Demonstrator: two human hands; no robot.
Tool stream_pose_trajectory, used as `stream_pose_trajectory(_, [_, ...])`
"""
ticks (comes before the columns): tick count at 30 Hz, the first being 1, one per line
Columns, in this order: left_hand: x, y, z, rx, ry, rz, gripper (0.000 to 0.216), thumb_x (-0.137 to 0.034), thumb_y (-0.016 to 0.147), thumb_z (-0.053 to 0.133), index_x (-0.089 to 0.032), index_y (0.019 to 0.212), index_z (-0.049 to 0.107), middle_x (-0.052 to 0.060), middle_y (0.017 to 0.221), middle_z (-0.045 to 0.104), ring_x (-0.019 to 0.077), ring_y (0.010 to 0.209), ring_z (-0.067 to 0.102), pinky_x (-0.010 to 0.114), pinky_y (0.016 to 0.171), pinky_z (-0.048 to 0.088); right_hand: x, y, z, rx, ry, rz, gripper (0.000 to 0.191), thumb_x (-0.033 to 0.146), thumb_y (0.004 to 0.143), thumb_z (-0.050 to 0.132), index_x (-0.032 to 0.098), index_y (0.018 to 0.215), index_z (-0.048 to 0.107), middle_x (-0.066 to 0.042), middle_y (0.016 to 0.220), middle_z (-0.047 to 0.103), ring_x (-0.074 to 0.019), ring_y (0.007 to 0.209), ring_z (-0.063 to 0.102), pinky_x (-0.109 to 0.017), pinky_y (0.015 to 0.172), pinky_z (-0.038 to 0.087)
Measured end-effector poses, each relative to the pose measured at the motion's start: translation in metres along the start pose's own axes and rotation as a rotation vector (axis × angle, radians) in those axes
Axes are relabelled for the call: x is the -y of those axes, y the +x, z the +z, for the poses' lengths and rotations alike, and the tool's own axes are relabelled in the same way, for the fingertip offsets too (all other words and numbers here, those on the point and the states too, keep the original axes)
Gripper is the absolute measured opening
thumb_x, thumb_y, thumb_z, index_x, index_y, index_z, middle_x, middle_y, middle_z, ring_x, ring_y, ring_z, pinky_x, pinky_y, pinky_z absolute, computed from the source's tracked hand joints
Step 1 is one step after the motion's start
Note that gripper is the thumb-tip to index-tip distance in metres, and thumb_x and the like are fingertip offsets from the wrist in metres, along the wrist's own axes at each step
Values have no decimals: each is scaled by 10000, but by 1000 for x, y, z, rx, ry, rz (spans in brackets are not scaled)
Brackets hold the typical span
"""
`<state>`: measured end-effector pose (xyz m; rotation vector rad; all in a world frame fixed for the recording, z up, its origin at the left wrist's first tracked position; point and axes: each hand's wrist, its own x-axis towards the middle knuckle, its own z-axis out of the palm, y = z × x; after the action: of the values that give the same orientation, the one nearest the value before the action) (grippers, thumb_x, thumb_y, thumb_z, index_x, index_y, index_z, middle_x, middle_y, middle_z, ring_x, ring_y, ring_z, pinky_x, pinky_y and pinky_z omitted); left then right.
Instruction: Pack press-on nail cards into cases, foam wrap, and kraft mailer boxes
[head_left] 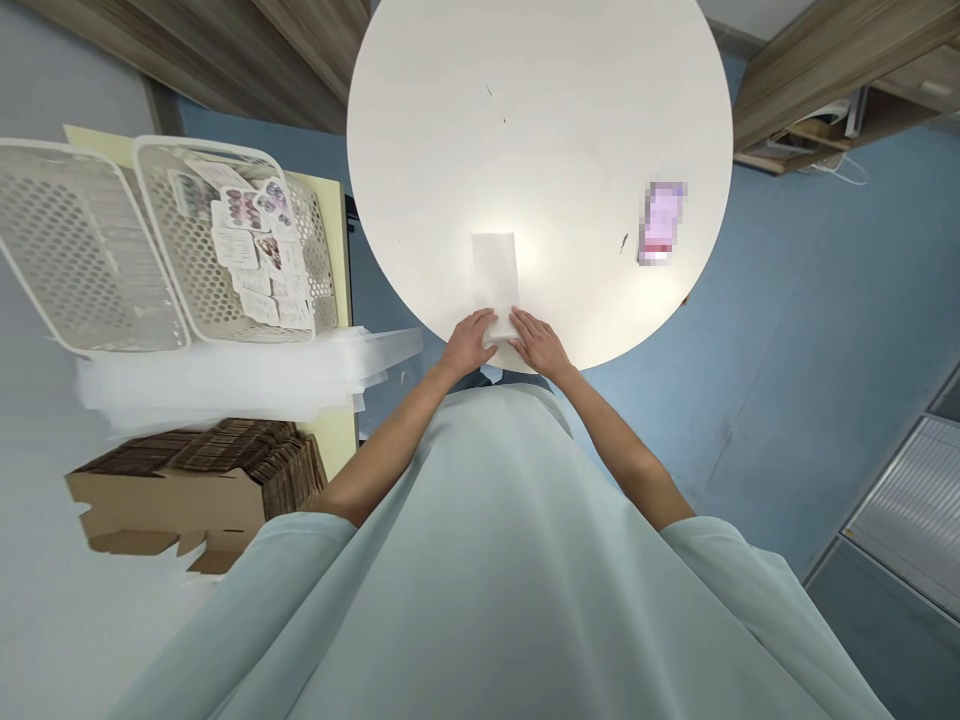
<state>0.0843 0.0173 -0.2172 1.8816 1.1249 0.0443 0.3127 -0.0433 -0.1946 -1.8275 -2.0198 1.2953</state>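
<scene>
A white rectangular sheet or flat packet (495, 272) lies on the round white table (540, 130), its long side pointing away from me. My left hand (469, 341) rests on its near left corner, fingers bent and pressed down on it. My right hand (538, 343) presses the near right corner in the same way. Both hands sit at the table's near edge, close together.
A small pink-purple item (663, 222) lies at the table's right. To my left stand two white perforated baskets (90, 250), one holding several printed cards (259, 250); below them lie clear bags (225, 375) and a carton of brown flat pieces (202, 480). Blue floor surrounds the table.
</scene>
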Motion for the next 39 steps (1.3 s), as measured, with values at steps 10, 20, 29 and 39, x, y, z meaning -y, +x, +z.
stream_pose_trajectory(10, [-1,37,-5,-268,-171,-483,139,-351,998,769,-233,985,697,124,1099,782,321,1088,733,472,1008,609,6,49,-11,-110,65,288,380,386,1201,445,210,1466,653,-171,1547,687,-318,1194,757,-480,1046,642])
stream_pose_trajectory(20, [-12,57,-8,-319,-72,-602,219,-362,1015,764,-212,1157,694,179,1249,742,399,1243,703,565,1131,569,10,76,-20,-108,30,445,226,310,1172,535,202,1261,712,-149,1302,785,-332,1155,758,-515,1036,639])
stream_pose_trajectory(29, [12,68,-2,-153,-25,-80,549,-296,1153,391,-177,1649,595,176,1790,538,331,1736,416,579,1467,259,2,87,-19,-26,-178,-59,635,32,1094,382,138,1700,541,-161,1864,439,-278,1776,359,-551,1434,368])
stream_pose_trajectory(39, [8,8,5,29,132,26,809,-274,1012,694,-113,1763,440,231,1883,358,379,1783,307,599,1474,210,2,37,16,13,-192,-80,639,123,1134,450,101,1772,466,-197,1885,356,-311,1798,298,-555,1422,390])
